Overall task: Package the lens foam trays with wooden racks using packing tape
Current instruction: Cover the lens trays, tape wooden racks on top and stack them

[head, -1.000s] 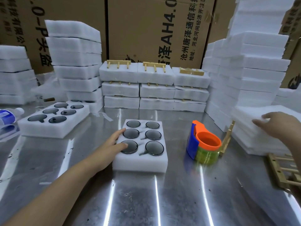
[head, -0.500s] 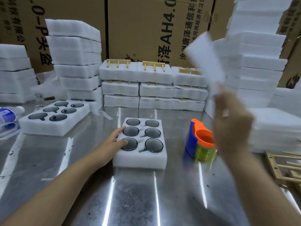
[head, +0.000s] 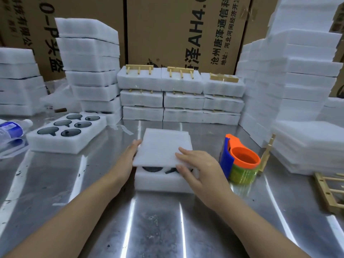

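Note:
A white foam lens tray [head: 160,180] lies at the middle of the steel table [head: 149,220]. A thin white foam sheet [head: 163,146] lies over it, its near edge raised so two dark lenses show beneath. My right hand [head: 197,164] pinches the sheet's near right corner, fingers on top and thumb under. My left hand [head: 128,157] rests with straight fingers against the sheet's left edge. The orange and blue tape dispenser [head: 240,159] stands just right of the tray. A wooden rack [head: 329,192] lies at the right edge; another rack [head: 267,151] leans on the foam sheets.
A second open tray [head: 67,133] with several lenses sits at the left, beside a water bottle [head: 11,127]. Packed trays with racks [head: 178,94] are stacked at the back. Tall foam stacks [head: 297,81] stand right and left, before cardboard boxes [head: 186,30].
My right hand took a foam sheet from the right pile, swung it over through the air and laid it on the middle tray. My left hand shifted from the tray's lenses to the sheet's left edge.

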